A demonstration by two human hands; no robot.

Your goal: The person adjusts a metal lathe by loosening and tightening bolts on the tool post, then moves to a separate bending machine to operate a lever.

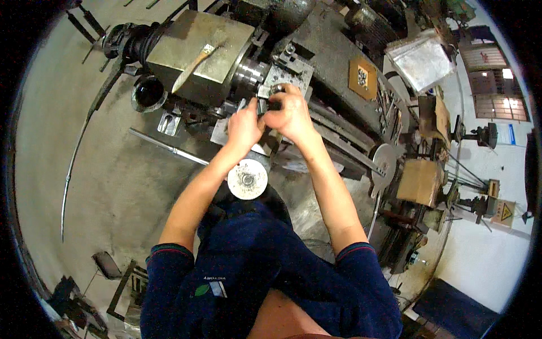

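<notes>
My left hand [244, 131] and my right hand [289, 116] meet at the carriage of a metal lathe, just below its shiny round chuck [249, 73]. Between my fingertips shows a small dark metal piece [261, 106], mostly covered; its kind cannot be made out. Both hands have bent fingers closed in around this spot. The curled right fingers touch the edge of the grey tool-holding block [288, 79], which is strewn with dark chips. Below my left wrist is a white, speckled round handwheel [247, 179].
A wooden-handled brush [192, 69] lies on the lathe's headstock [169, 48]. A long metal bar [169, 148] juts out left of the handwheel. Right of the carriage are a brown tray of small parts [362, 79] and a grey disc [384, 168]. Cardboard boxes [419, 182] stand farther right.
</notes>
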